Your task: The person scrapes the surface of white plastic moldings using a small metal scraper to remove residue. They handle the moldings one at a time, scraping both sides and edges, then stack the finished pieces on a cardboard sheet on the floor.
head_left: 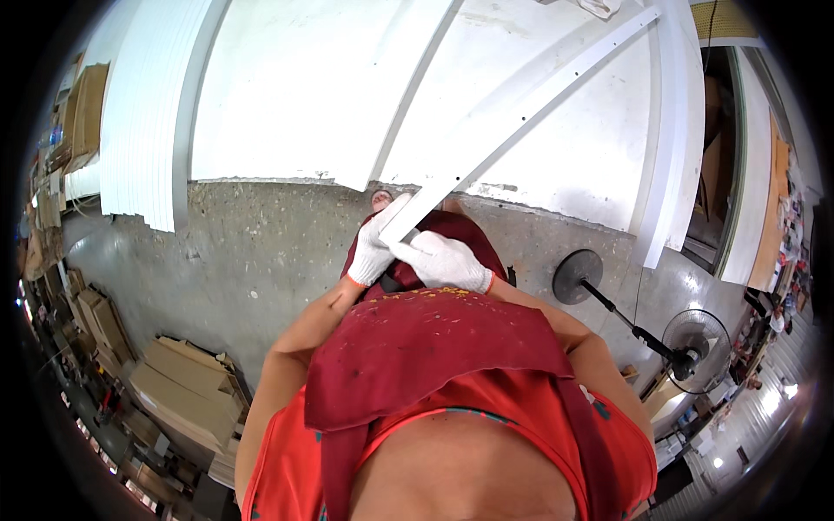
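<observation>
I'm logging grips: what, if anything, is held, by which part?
The long white strip, by its near end: left hand gripping, right hand against it.

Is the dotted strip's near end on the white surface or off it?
Off: the near end of the strip juts past the edge of the white surface, with the left hand and right hand at it.

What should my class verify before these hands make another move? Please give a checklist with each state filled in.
1. Left hand gloved: ok.
2. Right hand gloved: ok.
3. Near end of the white strip at both hands: ok.
4. Grip firm: cannot tell; the fingers partly hide one another.
5. White surface intact along its near edge: not ok; it looks chipped.
6. Fan apart from the strip: ok; it stands off to the right.
</observation>
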`<action>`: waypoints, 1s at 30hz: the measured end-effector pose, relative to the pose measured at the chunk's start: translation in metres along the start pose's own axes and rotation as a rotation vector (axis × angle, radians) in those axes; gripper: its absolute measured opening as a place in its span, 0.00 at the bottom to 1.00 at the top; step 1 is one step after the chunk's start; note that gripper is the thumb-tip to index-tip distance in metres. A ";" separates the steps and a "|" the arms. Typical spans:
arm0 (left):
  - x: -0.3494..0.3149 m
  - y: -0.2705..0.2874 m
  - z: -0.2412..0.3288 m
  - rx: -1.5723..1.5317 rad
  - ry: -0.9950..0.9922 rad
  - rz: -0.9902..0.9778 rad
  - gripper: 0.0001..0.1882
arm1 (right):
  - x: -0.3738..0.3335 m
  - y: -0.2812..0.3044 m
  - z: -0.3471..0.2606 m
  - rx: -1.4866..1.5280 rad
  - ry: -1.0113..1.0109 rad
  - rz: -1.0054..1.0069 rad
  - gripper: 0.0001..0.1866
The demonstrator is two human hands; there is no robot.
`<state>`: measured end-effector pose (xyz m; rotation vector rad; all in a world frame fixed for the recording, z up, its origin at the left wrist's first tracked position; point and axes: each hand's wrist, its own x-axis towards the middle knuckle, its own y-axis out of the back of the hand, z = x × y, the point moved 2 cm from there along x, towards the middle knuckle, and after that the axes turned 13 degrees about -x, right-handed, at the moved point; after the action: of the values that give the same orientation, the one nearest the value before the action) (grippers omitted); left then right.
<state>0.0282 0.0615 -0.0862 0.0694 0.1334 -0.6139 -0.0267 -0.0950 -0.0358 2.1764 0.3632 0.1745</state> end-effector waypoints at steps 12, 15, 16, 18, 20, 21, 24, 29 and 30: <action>0.004 -0.004 -0.006 -0.390 0.256 0.022 0.35 | 0.010 0.093 0.090 -0.280 -0.271 0.653 0.14; 0.001 -0.003 0.002 -0.640 0.332 0.019 0.37 | 0.005 0.031 0.022 -0.558 -0.035 0.350 0.14; 0.001 -0.003 -0.002 -0.632 0.240 0.000 0.37 | 0.004 0.017 0.000 -0.417 0.056 0.347 0.14; 0.001 -0.004 -0.031 -0.939 0.192 -0.069 0.38 | 0.000 -0.009 -0.029 -0.196 0.024 0.124 0.15; 0.000 -0.003 -0.043 -1.051 0.217 -0.113 0.37 | 0.003 0.009 -0.036 -0.299 0.051 0.142 0.13; 0.002 0.000 -0.032 -0.846 0.180 -0.116 0.37 | 0.003 0.022 -0.028 -0.308 0.058 0.244 0.10; 0.002 -0.004 -0.003 -0.647 0.271 0.002 0.37 | 0.006 0.065 0.016 -0.104 -0.419 0.390 0.06; 0.004 -0.002 0.000 -0.620 0.281 -0.021 0.35 | 0.003 0.050 0.036 -0.534 -0.232 0.503 0.08; 0.004 -0.002 0.000 -0.624 0.294 -0.029 0.35 | 0.002 0.032 0.024 -0.569 -0.050 0.450 0.11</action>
<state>0.0302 0.0575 -0.0866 -0.4481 0.6046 -0.5656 -0.0131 -0.1301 -0.0242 1.6601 -0.1978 0.4177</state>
